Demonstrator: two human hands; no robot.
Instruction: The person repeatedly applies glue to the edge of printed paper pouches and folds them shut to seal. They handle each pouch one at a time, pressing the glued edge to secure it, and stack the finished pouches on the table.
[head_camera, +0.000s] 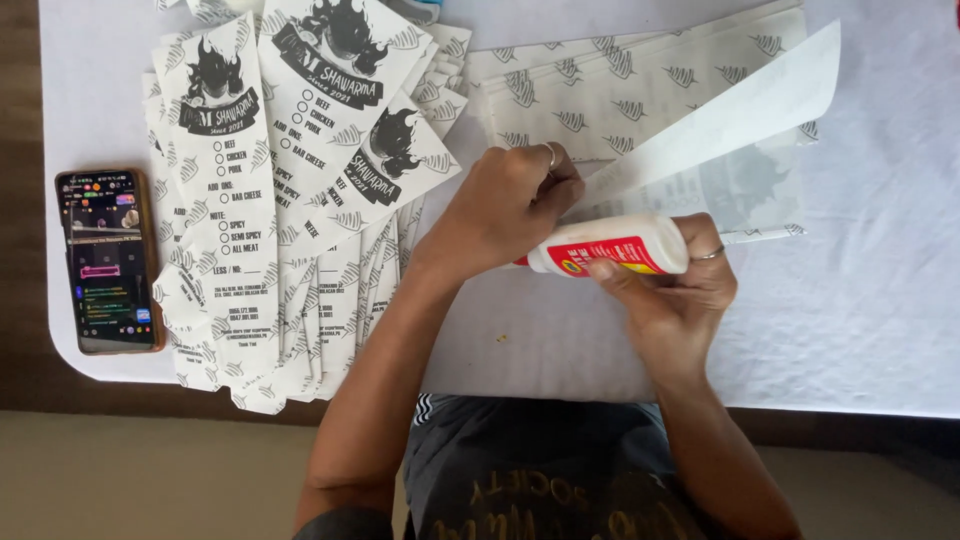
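White cloth covers the surface (880, 300), with a dark wooden edge showing at the left and along the bottom of the frame. Nearest the camera, at bottom centre, is the person's dark printed shirt (540, 480), and both forearms rise from it toward the middle.

The right hand (675, 290) is closed around a white plastic glue bottle (610, 246) with a red and yellow label — thumb along the near side, a ring on one finger. The bottle lies almost level, its long axis running left to right, nozzle end pointing left toward the left hand (515, 200). That hand, also ringed, is closed over the nozzle end and at the same time pinches the lower corner of a lifted paper flap (720, 115), which slants up toward the upper right. So the glue tip sits right at the flap's corner, with the left hand between bottle and paper.

Beyond the hands, at upper right, lies a flat stack of unfolded printed sheets (620, 90) — thin, smooth, patterned with small leaf marks. To the upper left a fanned heap of folded paper sleeves (290, 200) overlaps, black flame print on white. At far left a smartphone (108, 260) lies screen lit.
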